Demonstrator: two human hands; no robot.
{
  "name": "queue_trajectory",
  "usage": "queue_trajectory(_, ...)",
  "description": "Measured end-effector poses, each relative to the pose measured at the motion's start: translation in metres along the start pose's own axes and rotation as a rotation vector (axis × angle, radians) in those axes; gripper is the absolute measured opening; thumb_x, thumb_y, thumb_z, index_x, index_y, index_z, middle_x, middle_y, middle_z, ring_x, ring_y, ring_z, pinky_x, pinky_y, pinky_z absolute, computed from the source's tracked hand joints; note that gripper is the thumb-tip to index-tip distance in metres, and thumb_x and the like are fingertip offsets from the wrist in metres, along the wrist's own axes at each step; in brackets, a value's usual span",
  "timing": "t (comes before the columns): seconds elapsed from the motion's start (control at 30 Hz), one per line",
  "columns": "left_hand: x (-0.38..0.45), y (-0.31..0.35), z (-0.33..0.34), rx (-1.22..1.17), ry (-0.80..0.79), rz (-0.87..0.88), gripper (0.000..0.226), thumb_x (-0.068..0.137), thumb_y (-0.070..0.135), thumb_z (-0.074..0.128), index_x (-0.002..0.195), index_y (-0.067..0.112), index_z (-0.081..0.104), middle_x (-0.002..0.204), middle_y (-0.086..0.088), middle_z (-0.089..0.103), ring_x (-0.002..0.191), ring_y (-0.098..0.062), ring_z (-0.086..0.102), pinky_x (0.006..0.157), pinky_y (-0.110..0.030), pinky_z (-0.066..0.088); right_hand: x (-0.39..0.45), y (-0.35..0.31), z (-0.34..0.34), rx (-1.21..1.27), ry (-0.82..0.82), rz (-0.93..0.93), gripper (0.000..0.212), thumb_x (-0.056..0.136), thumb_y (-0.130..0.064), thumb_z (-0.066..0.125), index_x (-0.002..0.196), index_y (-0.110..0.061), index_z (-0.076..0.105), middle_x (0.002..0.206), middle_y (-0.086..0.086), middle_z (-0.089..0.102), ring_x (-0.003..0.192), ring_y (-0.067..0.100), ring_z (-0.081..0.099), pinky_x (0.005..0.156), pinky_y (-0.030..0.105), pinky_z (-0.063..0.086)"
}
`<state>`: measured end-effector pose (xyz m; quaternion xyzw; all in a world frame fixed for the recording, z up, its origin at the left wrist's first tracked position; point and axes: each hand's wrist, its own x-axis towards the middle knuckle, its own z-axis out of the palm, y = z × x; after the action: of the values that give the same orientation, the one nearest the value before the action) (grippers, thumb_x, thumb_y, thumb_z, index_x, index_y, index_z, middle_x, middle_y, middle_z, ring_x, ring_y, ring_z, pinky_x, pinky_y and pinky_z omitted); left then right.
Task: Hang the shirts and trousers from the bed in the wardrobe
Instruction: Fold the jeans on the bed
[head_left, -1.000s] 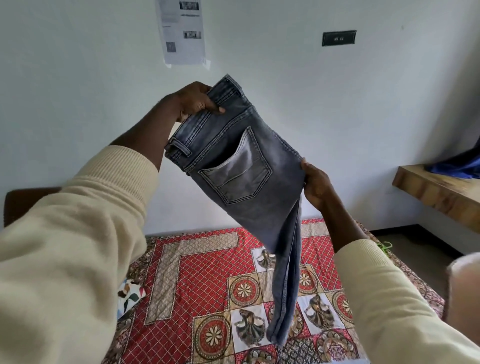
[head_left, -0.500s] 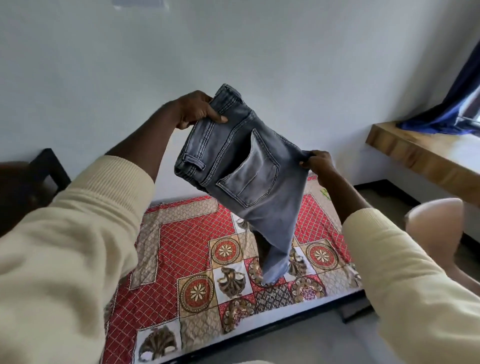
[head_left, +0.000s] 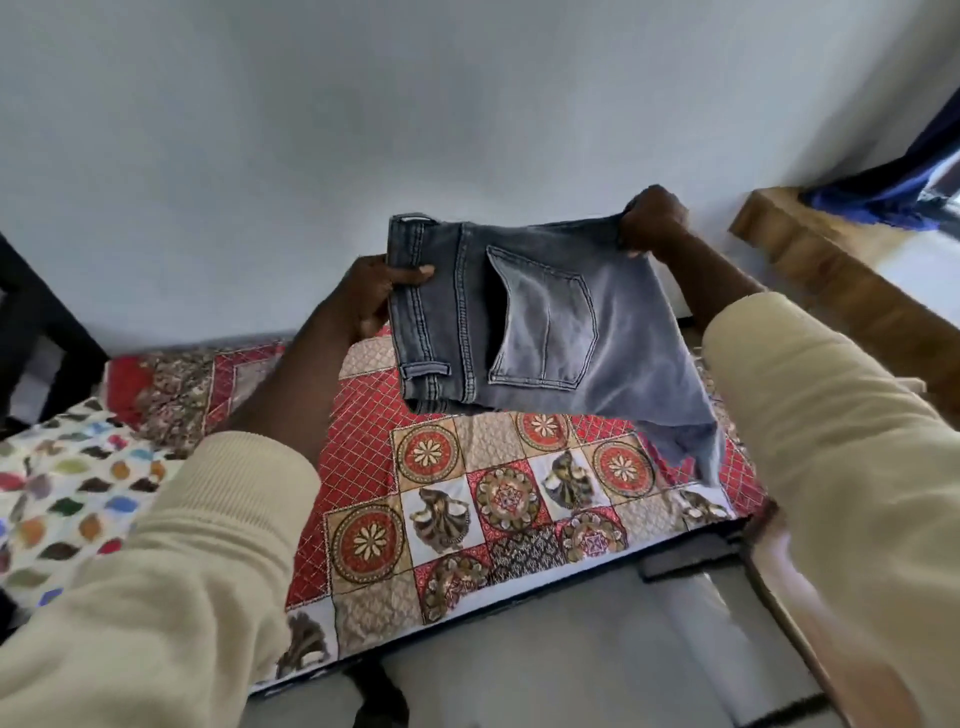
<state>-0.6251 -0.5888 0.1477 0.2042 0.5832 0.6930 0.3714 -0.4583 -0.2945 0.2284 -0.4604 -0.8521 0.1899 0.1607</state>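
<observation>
Jeans turned level between our hands, above the bed.

A second ago the jeans (head_left: 545, 332) hung slanted with the legs trailing; now we hold them flat, the left hand (head_left: 371, 296) pinching the waistband at 9 o'clock, the right hand (head_left: 655, 218) gripping the fabric at 1 o'clock. That looks like folding ahead of hanging. The bed (head_left: 467, 499) lies below, a wooden shelf (head_left: 841, 280) near at 3 o'clock; no wardrobe is in view.

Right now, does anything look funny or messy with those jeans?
Only a little: the grey jeans are held sideways between the left hand and right hand, with a ragged end drooping over the bed.
</observation>
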Motion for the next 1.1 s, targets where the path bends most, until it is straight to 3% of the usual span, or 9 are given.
queue_trajectory(0.17,0.02,-0.137,-0.17,0.008,0.348,-0.284,0.065,0.064,0.022,0.09,0.119,-0.001,0.064,0.111,-0.011,0.071,0.1,-0.025,0.069,0.094,-0.037,0.052,0.007,-0.063,0.218,-0.025,-0.43,-0.024,0.028,0.09,-0.004,0.056,0.067,-0.016,0.046,0.083,0.013,0.059,0.056,0.004,0.065,0.031,0.013,0.039)
queue_trajectory(0.23,0.012,-0.192,-0.222,0.096,0.497,-0.468,0.093,0.042,0.035,0.096,0.119,-0.002,0.06,0.116,-0.01,0.067,0.108,-0.027,0.064,0.097,-0.036,0.048,-0.004,-0.066,0.32,-0.077,-0.562,-0.011,0.017,0.089,-0.004,0.055,0.072,-0.008,0.056,0.094,0.022,0.065,0.072,0.016,0.072,0.047,0.022,0.051)
queue_trajectory(0.33,0.004,-0.257,-0.293,0.101,0.705,-0.604,0.057,0.078,0.011,0.08,0.125,0.008,0.048,0.116,-0.005,0.05,0.106,-0.017,0.045,0.083,-0.028,0.034,-0.025,-0.074,0.497,-0.166,-0.659,-0.054,0.021,0.087,-0.012,0.059,0.099,0.003,0.068,0.102,0.022,0.069,0.097,0.037,0.066,0.076,0.042,0.053)
queue_trajectory(0.43,0.014,-0.346,-0.372,0.159,0.787,-0.685,0.084,0.086,0.017,0.075,0.149,-0.002,0.023,0.149,-0.015,0.037,0.126,-0.025,0.042,0.093,-0.03,0.034,-0.062,-0.077,0.622,-0.18,-0.739,-0.093,0.025,0.089,-0.011,0.055,0.108,0.001,0.067,0.113,0.027,0.066,0.104,0.043,0.063,0.082,0.044,0.05)
queue_trajectory(0.53,0.026,-0.401,-0.42,0.207,0.817,-0.789,0.094,0.085,0.019,0.076,0.152,-0.001,0.012,0.157,-0.02,0.026,0.141,-0.035,0.032,0.11,-0.038,0.032,-0.074,-0.086,0.688,-0.177,-0.732,-0.097,0.029,0.089,-0.006,0.052,0.114,0.002,0.063,0.114,0.03,0.063,0.105,0.046,0.061,0.083,0.047,0.05)
queue_trajectory(0.73,0.069,-0.45,-0.491,0.337,0.874,-0.778,0.076,0.081,0.017,0.078,0.141,-0.007,0.038,0.133,-0.013,0.054,0.123,-0.03,0.053,0.092,-0.03,0.044,-0.051,-0.102,0.761,-0.127,-0.71,-0.138,0.032,0.085,-0.003,0.057,0.116,0.002,0.059,0.117,0.027,0.063,0.108,0.041,0.06,0.08,0.041,0.047)
queue_trajectory(0.9,0.072,-0.486,-0.48,1.061,1.101,-0.78,0.059,0.091,0.012,0.052,0.147,0.005,0.034,0.148,-0.019,0.04,0.136,-0.036,0.038,0.11,-0.041,0.03,-0.124,-0.086,0.784,-0.19,-0.69,-0.468,0.074,0.073,0.002,0.059,0.143,-0.001,0.033,0.148,0.03,0.026,0.131,0.047,0.034,0.105,0.048,0.038)
queue_trajectory(1.03,0.062,-0.507,-0.417,1.458,0.615,-0.196,0.042,0.09,0.029,0.048,0.129,0.015,0.054,0.131,-0.016,0.053,0.118,-0.035,0.046,0.097,-0.045,0.036,-0.175,-0.059,0.788,-0.403,-0.86,-0.532,0.062,0.081,-0.013,0.055,0.14,-0.011,0.039,0.146,0.017,0.034,0.128,0.038,0.035,0.105,0.048,0.032)
queue_trajectory(1.1,0.056,-0.521,-0.401,1.579,0.252,-0.244,0.045,0.093,0.038,0.042,0.132,0.02,0.053,0.136,-0.011,0.05,0.122,-0.034,0.043,0.099,-0.047,0.037,-0.177,-0.047,0.792,-0.32,-0.95,-0.499,0.063,0.085,-0.017,0.055,0.145,-0.014,0.036,0.149,0.011,0.032,0.135,0.034,0.031,0.11,0.047,0.03)
